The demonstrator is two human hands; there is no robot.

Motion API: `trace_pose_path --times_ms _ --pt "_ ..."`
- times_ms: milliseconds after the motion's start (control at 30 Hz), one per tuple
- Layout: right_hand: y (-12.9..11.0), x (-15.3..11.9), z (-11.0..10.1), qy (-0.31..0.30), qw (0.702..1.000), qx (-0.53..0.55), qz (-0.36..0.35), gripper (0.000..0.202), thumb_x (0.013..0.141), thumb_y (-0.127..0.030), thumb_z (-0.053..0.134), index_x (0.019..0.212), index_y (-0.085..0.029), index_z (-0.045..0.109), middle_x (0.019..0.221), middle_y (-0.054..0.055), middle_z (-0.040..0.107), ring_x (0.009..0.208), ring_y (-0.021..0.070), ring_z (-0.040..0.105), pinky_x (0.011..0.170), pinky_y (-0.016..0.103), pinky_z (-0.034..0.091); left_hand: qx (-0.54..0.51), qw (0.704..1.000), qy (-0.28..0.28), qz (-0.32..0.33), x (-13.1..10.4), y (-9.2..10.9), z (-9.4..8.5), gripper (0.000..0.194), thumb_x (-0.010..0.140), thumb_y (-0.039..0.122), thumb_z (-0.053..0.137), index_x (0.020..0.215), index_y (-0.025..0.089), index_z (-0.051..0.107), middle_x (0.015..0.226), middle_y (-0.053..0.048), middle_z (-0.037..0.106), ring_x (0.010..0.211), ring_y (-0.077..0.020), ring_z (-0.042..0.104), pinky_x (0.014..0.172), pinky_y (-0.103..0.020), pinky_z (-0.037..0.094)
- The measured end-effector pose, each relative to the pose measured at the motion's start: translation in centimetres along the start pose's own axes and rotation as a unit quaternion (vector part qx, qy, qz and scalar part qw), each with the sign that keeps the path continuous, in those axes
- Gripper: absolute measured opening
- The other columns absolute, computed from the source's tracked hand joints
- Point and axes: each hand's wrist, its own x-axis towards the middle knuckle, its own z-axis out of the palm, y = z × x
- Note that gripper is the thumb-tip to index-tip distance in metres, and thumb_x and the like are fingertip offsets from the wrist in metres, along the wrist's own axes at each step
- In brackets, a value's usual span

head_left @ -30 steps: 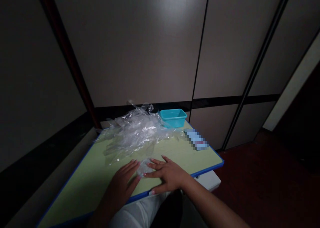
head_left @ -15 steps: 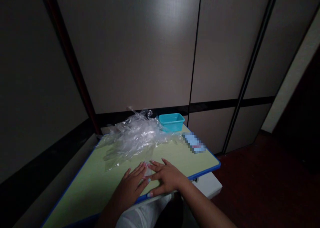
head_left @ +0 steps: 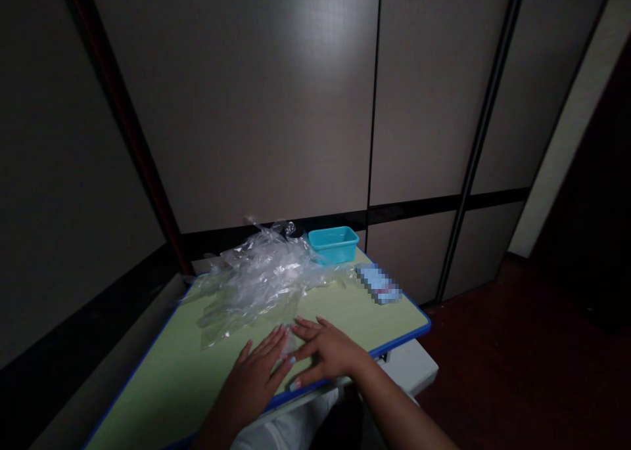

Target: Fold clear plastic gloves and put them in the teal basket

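Near the front edge of the yellow-green table (head_left: 167,371), a small, pale, see-through piece (head_left: 287,348) lies between my hands, partly covered by fingers. My left hand (head_left: 259,374) rests flat on the left side of it, fingers stretched out. From the right, my right hand (head_left: 328,351) lies with fingers spread, its fingertips close to those of my left hand. Beyond both hands spreads a loose heap of crinkled clear plastic bags (head_left: 263,272).
A turquoise basket (head_left: 335,245) stands at the back of the table. To its front right lies a blurred-out flat, light-blue object (head_left: 378,284). A dark round item (head_left: 294,232) sits behind the bags. Wardrobe doors (head_left: 276,108) rise behind the table.
The view has shifted slightly, so the scene sits a little further left. Both hands remain flat on the table in nearly the same place.
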Motion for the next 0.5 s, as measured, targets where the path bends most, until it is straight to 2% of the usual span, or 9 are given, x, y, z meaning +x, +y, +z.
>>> trace_pose_path --times_ms 200,333,500 --pt "0.0 -0.2 0.1 0.038 0.999 0.015 0.025 0.058 0.076 -0.058 0.060 0.128 -0.035 0.050 0.144 0.003 0.036 0.135 0.0235 0.025 0.108 0.049 0.015 0.022 1.000 0.007 0.009 -0.1 0.1 -0.1 0.050 0.091 0.045 0.036 0.137 0.027 0.038 0.142 -0.005 0.039 0.131 -0.0216 0.036 0.106 -0.044 0.028" --pt "-0.2 -0.3 0.2 0.038 0.999 -0.020 0.021 0.051 0.079 -0.060 0.055 0.123 -0.034 0.055 0.144 0.002 0.037 0.135 0.0228 0.025 0.108 0.050 0.016 0.031 0.999 0.017 0.014 -0.1 -0.1 0.0 0.052 0.090 0.044 0.037 0.139 0.024 0.035 0.143 -0.006 0.037 0.133 -0.0224 0.033 0.105 -0.044 0.030" --pt "-0.1 -0.2 0.1 0.032 0.999 -0.039 0.018 0.049 0.080 -0.060 0.053 0.122 -0.034 0.055 0.144 0.001 0.035 0.135 0.0223 0.025 0.107 0.049 0.018 0.034 0.998 0.028 0.039 0.0 -1.0 0.9 0.051 0.090 0.045 0.037 0.138 0.027 0.036 0.141 -0.004 0.041 0.130 -0.0220 0.038 0.103 -0.043 0.032"
